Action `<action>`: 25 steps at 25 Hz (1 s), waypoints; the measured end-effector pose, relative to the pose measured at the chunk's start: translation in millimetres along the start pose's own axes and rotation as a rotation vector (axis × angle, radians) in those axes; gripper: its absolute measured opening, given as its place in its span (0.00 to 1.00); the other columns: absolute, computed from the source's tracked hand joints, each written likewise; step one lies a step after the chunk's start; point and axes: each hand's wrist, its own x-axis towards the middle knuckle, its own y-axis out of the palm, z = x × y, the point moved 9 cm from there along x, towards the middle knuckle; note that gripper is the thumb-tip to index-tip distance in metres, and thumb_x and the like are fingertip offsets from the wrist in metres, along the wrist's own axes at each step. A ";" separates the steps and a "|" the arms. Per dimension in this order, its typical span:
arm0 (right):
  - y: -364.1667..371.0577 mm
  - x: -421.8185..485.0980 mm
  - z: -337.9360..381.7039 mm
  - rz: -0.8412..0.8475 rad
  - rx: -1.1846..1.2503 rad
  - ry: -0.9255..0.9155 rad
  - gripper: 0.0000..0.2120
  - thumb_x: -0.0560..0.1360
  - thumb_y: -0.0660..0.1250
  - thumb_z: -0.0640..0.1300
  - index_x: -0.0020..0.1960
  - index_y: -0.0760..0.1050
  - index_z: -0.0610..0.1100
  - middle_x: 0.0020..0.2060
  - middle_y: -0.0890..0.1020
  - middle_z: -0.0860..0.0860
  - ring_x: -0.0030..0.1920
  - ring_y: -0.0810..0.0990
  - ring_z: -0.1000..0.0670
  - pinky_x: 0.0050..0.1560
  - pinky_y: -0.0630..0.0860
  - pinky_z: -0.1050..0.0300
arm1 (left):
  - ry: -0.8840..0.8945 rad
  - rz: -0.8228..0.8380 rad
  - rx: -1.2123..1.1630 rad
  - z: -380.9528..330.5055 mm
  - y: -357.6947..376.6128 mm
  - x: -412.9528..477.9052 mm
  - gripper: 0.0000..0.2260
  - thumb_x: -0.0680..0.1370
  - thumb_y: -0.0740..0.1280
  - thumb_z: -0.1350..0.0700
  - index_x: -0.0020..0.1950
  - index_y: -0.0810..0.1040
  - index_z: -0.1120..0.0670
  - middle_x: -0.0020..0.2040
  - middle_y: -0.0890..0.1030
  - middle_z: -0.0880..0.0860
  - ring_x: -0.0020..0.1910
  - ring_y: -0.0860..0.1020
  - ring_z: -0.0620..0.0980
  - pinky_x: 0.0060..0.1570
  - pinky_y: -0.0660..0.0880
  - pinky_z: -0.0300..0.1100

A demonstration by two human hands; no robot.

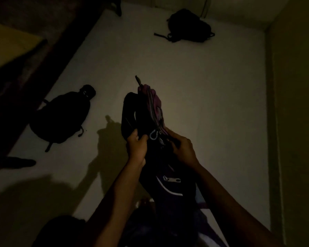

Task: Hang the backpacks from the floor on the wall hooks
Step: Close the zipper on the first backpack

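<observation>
A dark backpack with purple panels and pale zip pulls (150, 111) is lifted off the floor in front of me in the dim room. My left hand (136, 145) grips its dark top edge on the left. My right hand (181, 148) pinches the fabric by the zip on the right. A black backpack (61, 116) lies flat on the pale floor to the left. Another black backpack (189, 25) lies at the far end of the floor near the wall. No wall hooks are visible.
A dark bed or bench frame (34, 72) runs along the left side. The yellowish wall (296, 104) bounds the floor on the right. A dark furniture leg (118, 8) stands at the far end. Pale floor (212, 86) lies between the bags.
</observation>
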 end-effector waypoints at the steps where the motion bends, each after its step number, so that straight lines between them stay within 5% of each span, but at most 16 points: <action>1: -11.2 -8.1 7.3 -0.014 0.021 -0.009 0.21 0.76 0.60 0.36 0.68 0.69 0.47 0.61 0.79 0.43 0.60 0.78 0.44 0.61 0.75 0.53 | 0.007 0.028 -0.041 -10.0 3.3 -12.3 0.19 0.76 0.60 0.68 0.68 0.72 0.60 0.63 0.77 0.62 0.59 0.77 0.60 0.61 0.75 0.52; 6: -76.9 -27.4 27.8 -0.197 0.108 -0.013 0.21 0.75 0.61 0.34 0.67 0.70 0.47 0.61 0.79 0.46 0.58 0.78 0.50 0.53 0.68 0.71 | 0.014 0.141 -0.073 -64.6 50.9 -46.8 0.19 0.76 0.58 0.70 0.67 0.72 0.61 0.61 0.78 0.63 0.58 0.77 0.62 0.55 0.76 0.48; 16: -256.1 127.7 -37.1 -0.428 0.243 0.070 0.19 0.75 0.63 0.35 0.64 0.74 0.46 0.61 0.80 0.46 0.61 0.77 0.50 0.63 0.73 0.57 | 0.021 0.344 0.056 -175.9 286.3 50.5 0.21 0.77 0.59 0.70 0.70 0.69 0.61 0.65 0.75 0.63 0.61 0.76 0.62 0.62 0.74 0.52; 25: -420.6 304.6 -72.8 -0.496 0.195 0.131 0.18 0.75 0.64 0.36 0.64 0.74 0.44 0.60 0.80 0.45 0.61 0.78 0.50 0.64 0.73 0.57 | -0.012 0.408 0.049 -274.7 488.9 160.7 0.20 0.76 0.60 0.69 0.67 0.72 0.61 0.63 0.77 0.63 0.59 0.77 0.63 0.58 0.75 0.52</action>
